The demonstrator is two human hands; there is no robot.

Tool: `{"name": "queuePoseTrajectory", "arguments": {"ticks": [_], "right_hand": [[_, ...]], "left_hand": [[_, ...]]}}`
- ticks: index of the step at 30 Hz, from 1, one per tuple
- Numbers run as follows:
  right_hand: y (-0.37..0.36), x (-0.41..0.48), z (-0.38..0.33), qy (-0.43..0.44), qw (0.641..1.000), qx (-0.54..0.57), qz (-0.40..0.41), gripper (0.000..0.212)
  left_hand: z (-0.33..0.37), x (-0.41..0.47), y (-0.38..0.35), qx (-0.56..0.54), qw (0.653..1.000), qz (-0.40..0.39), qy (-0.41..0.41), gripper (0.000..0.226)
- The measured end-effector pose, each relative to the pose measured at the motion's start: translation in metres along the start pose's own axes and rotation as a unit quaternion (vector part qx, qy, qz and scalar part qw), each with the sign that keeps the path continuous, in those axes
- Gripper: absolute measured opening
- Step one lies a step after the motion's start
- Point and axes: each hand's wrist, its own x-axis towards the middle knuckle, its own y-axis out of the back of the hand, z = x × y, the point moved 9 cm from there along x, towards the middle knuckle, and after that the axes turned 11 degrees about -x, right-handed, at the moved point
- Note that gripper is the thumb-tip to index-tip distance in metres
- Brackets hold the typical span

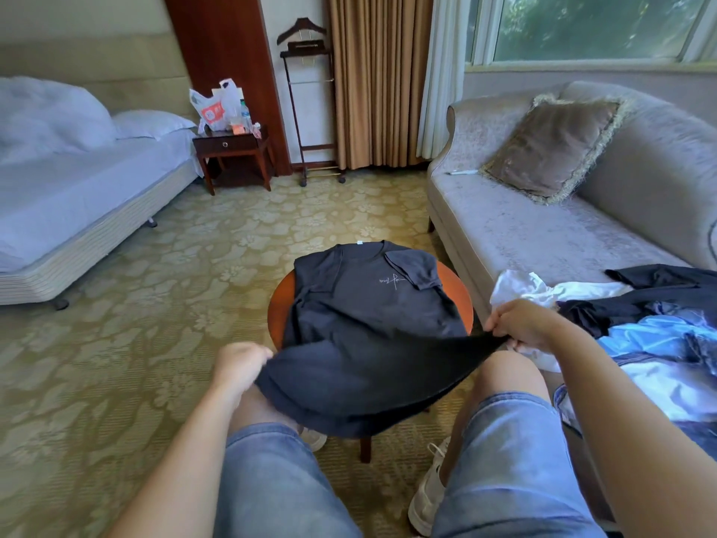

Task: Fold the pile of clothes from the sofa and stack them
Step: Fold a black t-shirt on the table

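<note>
the left hand point(242, 365) is curled tightly around one lower corner of a dark t-shirt point(368, 304), and the right hand point(520, 322) pinches the other lower corner, so the hem is held lifted and stretched between them above the knees. the shirt's upper part is spread flat, collar away, on a small round wooden table point(459, 293). a pile of clothes point(640, 324) is heaped on the grey sofa point(523, 231) at the right, near the right hand. a bed point(77, 196) is seen at the far left.

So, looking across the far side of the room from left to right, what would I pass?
Bed → nightstand → valet stand → brown curtain → white curtain → fringed cushion.
</note>
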Motion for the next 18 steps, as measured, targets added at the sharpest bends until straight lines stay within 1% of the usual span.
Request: {"name": "queuePoseTrajectory", "arguments": {"ticks": [1, 2, 3, 4, 5, 6, 7, 8, 9, 10, 11, 12, 13, 14, 15, 17, 18], "right_hand": [[-0.002, -0.002, 0.000, -0.003, 0.998, -0.064, -0.012, 0.026], [-0.002, -0.002, -0.001, 0.000, 0.995, -0.098, -0.010, 0.023], [0.002, -0.003, -0.008, 0.018, 0.992, -0.122, 0.025, 0.023], [0.012, -0.006, -0.016, 0.039, 0.989, -0.112, 0.090, 0.025], [0.025, -0.005, -0.019, 0.055, 0.984, -0.059, 0.159, 0.027], [0.038, -0.011, -0.019, 0.067, 0.969, 0.025, 0.238, 0.029], [0.048, -0.012, -0.011, 0.060, 0.953, 0.066, 0.289, 0.029], [0.049, -0.008, -0.005, 0.042, 0.953, 0.070, 0.291, 0.026], [0.043, -0.002, 0.001, 0.025, 0.966, 0.031, 0.256, 0.021], [0.030, 0.004, 0.007, -0.001, 0.982, -0.036, 0.187, 0.015], [0.015, 0.006, 0.017, -0.032, 0.990, -0.087, 0.107, 0.010], [0.003, 0.007, 0.028, -0.061, 0.989, -0.128, 0.042, 0.009], [-0.007, 0.006, 0.036, -0.079, 0.987, -0.139, -0.005, 0.013], [-0.012, 0.005, 0.040, -0.088, 0.990, -0.108, -0.032, 0.018], [-0.015, 0.004, 0.042, -0.093, 0.994, -0.048, -0.040, 0.021], [-0.012, 0.005, 0.035, -0.065, 0.996, 0.046, -0.028, 0.021], [-0.009, 0.003, 0.028, -0.040, 0.995, 0.085, -0.016, 0.018]], "left_hand": [[-0.020, -0.002, -0.003, 0.059, 0.995, -0.050, 0.056, 0.015], [-0.032, -0.004, -0.002, 0.097, 0.989, -0.079, 0.083, 0.014], [-0.035, -0.005, 0.000, 0.102, 0.988, -0.082, 0.079, 0.016], [-0.027, -0.004, 0.006, 0.080, 0.994, -0.059, 0.043, 0.018], [-0.011, -0.008, 0.016, 0.039, 0.999, -0.012, -0.014, 0.021], [0.006, -0.014, 0.030, -0.006, 0.995, 0.052, -0.081, 0.024], [0.018, -0.025, 0.044, -0.043, 0.984, 0.112, -0.134, 0.025], [0.022, -0.033, 0.054, -0.057, 0.974, 0.150, -0.163, 0.026], [0.018, -0.035, 0.057, -0.029, 0.974, 0.157, -0.163, 0.025], [0.008, -0.031, 0.053, 0.041, 0.980, 0.134, -0.141, 0.024], [-0.008, -0.026, 0.043, 0.124, 0.984, 0.083, -0.095, 0.022], [-0.027, -0.024, 0.034, 0.190, 0.981, 0.021, -0.037, 0.019], [-0.043, -0.026, 0.026, 0.223, 0.974, -0.040, 0.019, 0.017], [-0.050, -0.032, 0.021, 0.229, 0.968, -0.082, 0.055, 0.015], [-0.051, -0.036, 0.020, 0.214, 0.970, -0.096, 0.069, 0.014], [-0.042, -0.041, 0.018, 0.146, 0.982, -0.105, 0.063, 0.015], [-0.035, -0.044, 0.016, 0.088, 0.988, -0.111, 0.057, 0.015]]}}
